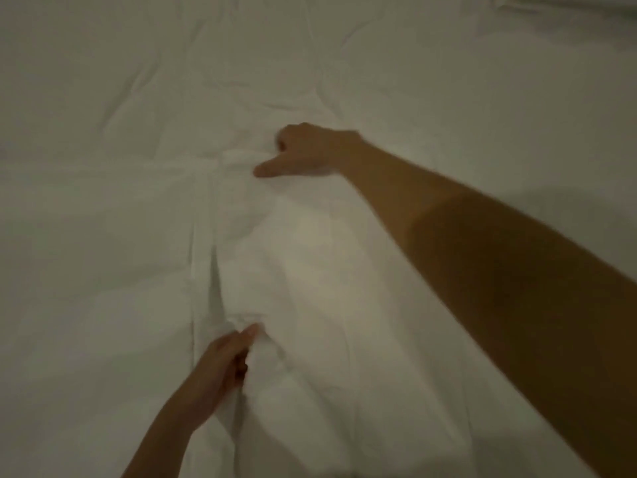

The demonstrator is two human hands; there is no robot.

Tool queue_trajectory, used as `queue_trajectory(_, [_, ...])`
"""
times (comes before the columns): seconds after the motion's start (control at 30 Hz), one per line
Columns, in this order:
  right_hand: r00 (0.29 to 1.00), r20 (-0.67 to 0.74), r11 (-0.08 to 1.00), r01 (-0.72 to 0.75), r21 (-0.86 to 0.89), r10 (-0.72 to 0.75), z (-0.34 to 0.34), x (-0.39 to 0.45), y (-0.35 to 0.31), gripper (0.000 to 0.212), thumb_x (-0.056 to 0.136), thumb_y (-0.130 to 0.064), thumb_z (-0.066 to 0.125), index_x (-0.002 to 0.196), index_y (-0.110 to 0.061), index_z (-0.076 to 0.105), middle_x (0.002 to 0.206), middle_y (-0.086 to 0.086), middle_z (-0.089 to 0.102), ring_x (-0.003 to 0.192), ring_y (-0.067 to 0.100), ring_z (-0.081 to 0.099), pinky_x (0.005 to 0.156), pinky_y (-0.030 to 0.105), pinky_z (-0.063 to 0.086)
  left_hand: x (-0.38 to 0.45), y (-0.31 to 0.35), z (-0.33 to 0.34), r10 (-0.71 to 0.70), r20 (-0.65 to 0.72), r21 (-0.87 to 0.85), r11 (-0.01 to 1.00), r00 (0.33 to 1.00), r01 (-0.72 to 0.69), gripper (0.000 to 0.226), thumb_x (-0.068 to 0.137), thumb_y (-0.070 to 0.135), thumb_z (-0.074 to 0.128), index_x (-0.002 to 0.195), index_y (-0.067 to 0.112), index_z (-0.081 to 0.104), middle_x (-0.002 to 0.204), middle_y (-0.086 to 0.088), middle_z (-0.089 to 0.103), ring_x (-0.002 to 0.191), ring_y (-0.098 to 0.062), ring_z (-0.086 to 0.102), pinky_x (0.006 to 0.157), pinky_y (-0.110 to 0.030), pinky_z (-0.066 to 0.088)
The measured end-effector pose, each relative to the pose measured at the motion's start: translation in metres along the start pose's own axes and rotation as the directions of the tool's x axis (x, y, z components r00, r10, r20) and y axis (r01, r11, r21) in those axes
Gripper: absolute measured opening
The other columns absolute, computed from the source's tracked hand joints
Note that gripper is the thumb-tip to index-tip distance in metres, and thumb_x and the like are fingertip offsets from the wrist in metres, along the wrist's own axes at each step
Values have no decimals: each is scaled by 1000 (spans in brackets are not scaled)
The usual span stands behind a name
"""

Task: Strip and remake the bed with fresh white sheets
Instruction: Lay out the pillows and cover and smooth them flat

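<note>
A: While the left hand [224, 360] pinches a fold of the white sheet [310, 253] near the bottom edge of view, fingers curled round the cloth, what's the right doing?

B: Right hand [303, 151] is extended further up the bed; fingers curled into the same ridge, thumb out. Hands well apart.

A: Sheet posn?

B: Spread across the whole bed, wrinkled, w/ a raised crease running between both grips. Pic is blurred.
</note>
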State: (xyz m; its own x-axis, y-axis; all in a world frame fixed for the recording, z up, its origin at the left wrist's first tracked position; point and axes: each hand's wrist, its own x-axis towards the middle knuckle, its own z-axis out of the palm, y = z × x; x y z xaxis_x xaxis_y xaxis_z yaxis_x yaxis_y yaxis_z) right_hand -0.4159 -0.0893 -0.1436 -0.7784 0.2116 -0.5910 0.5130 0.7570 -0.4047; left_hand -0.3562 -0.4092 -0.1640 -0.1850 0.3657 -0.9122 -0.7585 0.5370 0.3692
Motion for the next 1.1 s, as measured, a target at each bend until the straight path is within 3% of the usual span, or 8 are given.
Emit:
queue_trajectory(0.1, [969,181,985,-169,-18,170,-32,-28,51,46,75,-70,62,80,-24,58,90,-3,60,76,15,54,67,26,38,-13,-32,-1,-94,25,85,992,995,92,49,40,38,93,77,10,79,89,-15,74,76,-20,72,63,-24,57])
queue_trajectory(0.2, [888,333,942,-335,-2,316,-39,-54,89,48,72,-60,72,98,-21,62,94,-2,64,82,18,60,76,27,43,-28,-47,2,-82,49,281,957,995,65,63,40,49,93,91,16,74,83,8,75,79,-1,70,64,-9,49])
queue_trajectory(0.37, [985,59,985,-167,49,164,-29,-52,104,36,72,-49,78,87,-18,67,94,5,68,86,24,63,74,30,45,-36,-66,-22,-94,-12,273,958,996,94,18,69,29,82,84,22,76,85,11,75,83,3,68,87,-20,48])
queue_trajectory(0.5, [949,-175,953,-228,199,263,0,-65,122,60,72,-59,73,109,-12,68,104,10,66,100,27,61,81,29,43,-41,-100,-45,-107,-136,253,957,985,139,48,44,52,91,75,21,72,75,13,73,93,-8,61,93,-22,33])
queue_trajectory(0.57, [939,-155,942,-275,193,306,0,-72,129,64,71,-64,71,107,-10,68,101,9,64,98,27,60,78,30,41,-44,-112,-46,-161,-131,273,943,978,192,33,52,41,93,69,20,73,72,11,73,98,-12,59,91,-18,32])
queue_trajectory(0.7, [971,-49,963,-226,145,235,-22,-73,123,51,75,-47,77,108,-9,69,104,11,66,92,24,59,77,28,40,-46,-141,-62,-115,-108,376,915,987,148,68,23,65,90,81,32,75,98,15,73,121,-13,54,113,-34,31])
queue_trajectory(0.9, [835,-469,952,-301,51,289,35,-74,109,60,87,-45,62,138,-21,42,141,11,39,136,29,30,112,56,17,-54,-134,-41,-60,-93,327,941,994,88,53,23,47,93,64,17,76,79,-3,75,66,-2,70,54,-9,48])
queue_trajectory(1.1, [838,-522,949,-277,-153,160,121,-120,90,58,99,-41,29,153,-26,19,162,5,2,149,28,-2,107,70,6,-58,-142,-45,-67,-81,294,952,994,88,81,30,46,93,98,5,74,94,-10,75,90,-23,72,84,-35,56])
